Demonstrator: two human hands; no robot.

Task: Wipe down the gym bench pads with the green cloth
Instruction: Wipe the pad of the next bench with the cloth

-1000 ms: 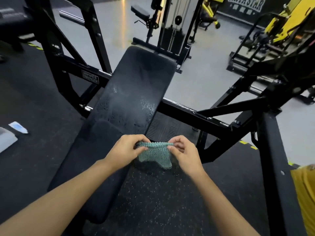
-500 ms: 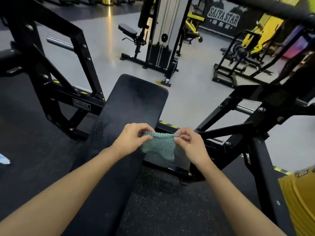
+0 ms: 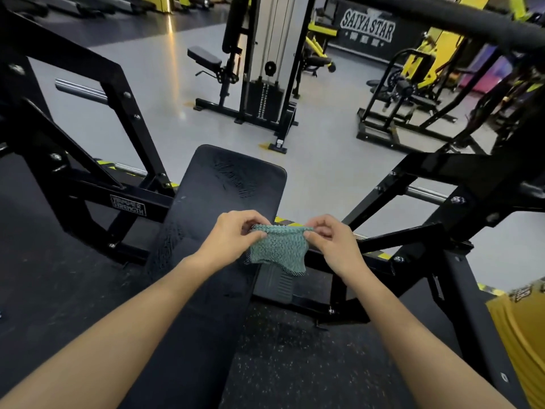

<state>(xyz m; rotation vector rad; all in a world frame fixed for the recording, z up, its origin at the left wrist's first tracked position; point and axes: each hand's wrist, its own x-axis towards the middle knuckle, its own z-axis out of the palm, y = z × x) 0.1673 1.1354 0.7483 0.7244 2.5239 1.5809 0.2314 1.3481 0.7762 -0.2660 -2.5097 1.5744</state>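
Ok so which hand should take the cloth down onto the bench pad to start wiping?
Left, probably. Both pinch the top edge of the cloth, but the left hand sits over the bench pad, while the right hand hangs past the pad's right edge, above the black frame.

Wall sign (image 3: pixel 367 25): we read "SAIYA STAR" in white letters, far past our grip on the green cloth (image 3: pixel 277 252), up and right.
Frame sticker (image 3: pixel 127 204): we think "HAMMER STRENGTH", blurry, left of our grip.
Shirt print (image 3: pixel 523 293): too blurry to read, low right.
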